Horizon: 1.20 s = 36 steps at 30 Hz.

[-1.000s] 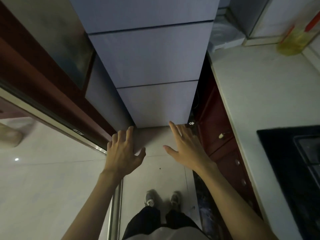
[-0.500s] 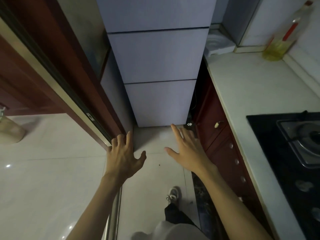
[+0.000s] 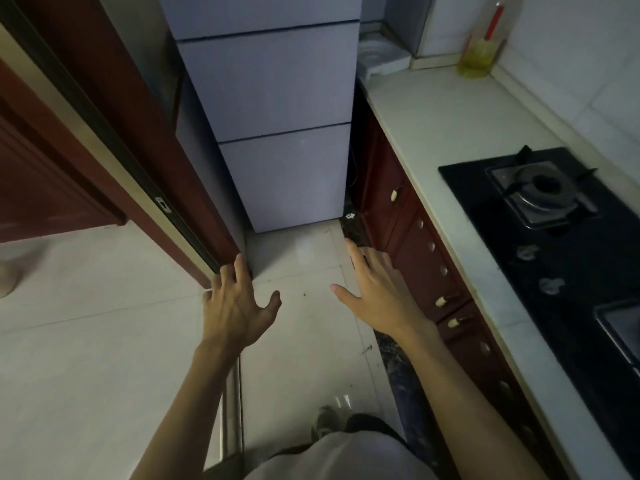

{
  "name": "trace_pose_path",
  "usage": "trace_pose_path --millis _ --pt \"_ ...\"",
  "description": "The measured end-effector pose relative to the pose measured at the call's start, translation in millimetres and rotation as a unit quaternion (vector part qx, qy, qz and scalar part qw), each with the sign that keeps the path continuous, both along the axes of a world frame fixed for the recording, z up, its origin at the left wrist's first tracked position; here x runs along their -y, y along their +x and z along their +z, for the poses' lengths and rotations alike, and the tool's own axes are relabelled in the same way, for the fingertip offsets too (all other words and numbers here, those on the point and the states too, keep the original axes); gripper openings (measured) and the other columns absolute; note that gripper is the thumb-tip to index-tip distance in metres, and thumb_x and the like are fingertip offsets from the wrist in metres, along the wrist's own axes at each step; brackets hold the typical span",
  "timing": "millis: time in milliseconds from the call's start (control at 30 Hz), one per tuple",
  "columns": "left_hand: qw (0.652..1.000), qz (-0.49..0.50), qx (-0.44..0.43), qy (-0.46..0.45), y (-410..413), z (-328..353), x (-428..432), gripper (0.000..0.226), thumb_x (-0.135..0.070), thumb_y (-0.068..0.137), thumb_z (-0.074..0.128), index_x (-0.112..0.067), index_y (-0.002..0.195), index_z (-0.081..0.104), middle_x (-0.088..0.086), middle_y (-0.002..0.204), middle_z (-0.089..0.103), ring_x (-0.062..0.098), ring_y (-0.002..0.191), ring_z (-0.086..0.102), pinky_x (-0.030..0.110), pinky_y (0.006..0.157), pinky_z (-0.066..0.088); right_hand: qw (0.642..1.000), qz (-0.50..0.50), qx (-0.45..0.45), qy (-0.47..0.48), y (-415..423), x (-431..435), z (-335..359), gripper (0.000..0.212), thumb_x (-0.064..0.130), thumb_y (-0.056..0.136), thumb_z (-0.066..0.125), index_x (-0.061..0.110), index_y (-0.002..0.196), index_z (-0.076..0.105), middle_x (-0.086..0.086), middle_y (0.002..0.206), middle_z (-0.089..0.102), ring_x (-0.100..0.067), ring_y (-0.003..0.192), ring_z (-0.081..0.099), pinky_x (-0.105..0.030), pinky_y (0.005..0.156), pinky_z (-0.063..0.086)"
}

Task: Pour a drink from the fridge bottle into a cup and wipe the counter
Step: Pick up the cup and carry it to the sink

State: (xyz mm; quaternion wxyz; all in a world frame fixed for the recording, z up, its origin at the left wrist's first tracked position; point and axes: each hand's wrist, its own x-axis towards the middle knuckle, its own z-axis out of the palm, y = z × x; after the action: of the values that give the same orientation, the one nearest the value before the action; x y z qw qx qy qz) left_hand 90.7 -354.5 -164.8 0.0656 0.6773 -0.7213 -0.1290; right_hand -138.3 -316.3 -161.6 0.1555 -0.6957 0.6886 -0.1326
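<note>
Your left hand (image 3: 239, 306) and right hand (image 3: 375, 292) are both spread wide with empty palms, stretched forward above the pale tiled floor (image 3: 104, 341). In front of you stands the tall pale-blue fridge (image 3: 277, 98), all its doors closed; the bottle inside is not visible. The white stone counter (image 3: 433, 126) with a black gas hob (image 3: 540, 216) runs along your right.

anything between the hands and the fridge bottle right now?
Yes: the fridge doors are all shut, so the bottle inside is hidden. Both the left hand and right hand are open, empty, and short of the doors. Nothing else blocks the way.
</note>
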Motion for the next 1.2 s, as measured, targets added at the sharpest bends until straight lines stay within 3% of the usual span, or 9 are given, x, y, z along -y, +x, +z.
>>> trace_pose_path --millis 400,767,1000,1200 --pt "0.999 -0.050 -0.004 -0.009 -49 -1 -98 0.090 -0.058 0.085 0.059 -0.011 0.151 0.020 0.015 0.144 0.043 0.036 0.130 0.045 0.053 0.106 0.042 0.999 -0.032 -0.015 -0.001 -27 -113 8 0.079 0.054 0.097 0.046 0.017 0.157 0.010 -0.010 0.150 0.035 -0.028 0.134 0.033 -0.042 0.099 0.041" --pt "0.995 -0.096 -0.015 -0.017 -85 7 -240 0.086 -0.055 0.087 0.057 -0.015 0.153 0.020 0.014 0.148 0.039 0.033 0.133 0.041 0.047 0.103 0.041 0.999 -0.034 -0.009 -0.007 -48 -254 7 0.080 0.053 0.096 0.049 0.017 0.157 0.011 -0.010 0.149 0.037 -0.030 0.133 0.034 -0.044 0.099 0.042" --pt "0.971 -0.240 -0.004 -0.023 -158 14 -287 0.084 -0.057 0.086 0.053 -0.019 0.153 0.019 0.015 0.145 0.040 0.034 0.130 0.042 0.047 0.099 0.043 0.986 -0.169 -0.013 -0.012 -111 -353 17 0.080 0.054 0.096 0.050 0.019 0.157 0.012 -0.009 0.146 0.039 -0.027 0.131 0.036 -0.042 0.102 0.040" --pt "0.915 -0.403 -0.009 -0.028 -241 22 -316 0.084 -0.060 0.081 0.045 -0.024 0.152 0.021 0.015 0.134 0.046 0.036 0.119 0.048 0.048 0.091 0.048 0.947 -0.321 -0.014 -0.007 -154 -427 22 0.079 0.054 0.097 0.048 0.020 0.157 0.009 -0.008 0.151 0.034 -0.026 0.135 0.032 -0.043 0.102 0.040"
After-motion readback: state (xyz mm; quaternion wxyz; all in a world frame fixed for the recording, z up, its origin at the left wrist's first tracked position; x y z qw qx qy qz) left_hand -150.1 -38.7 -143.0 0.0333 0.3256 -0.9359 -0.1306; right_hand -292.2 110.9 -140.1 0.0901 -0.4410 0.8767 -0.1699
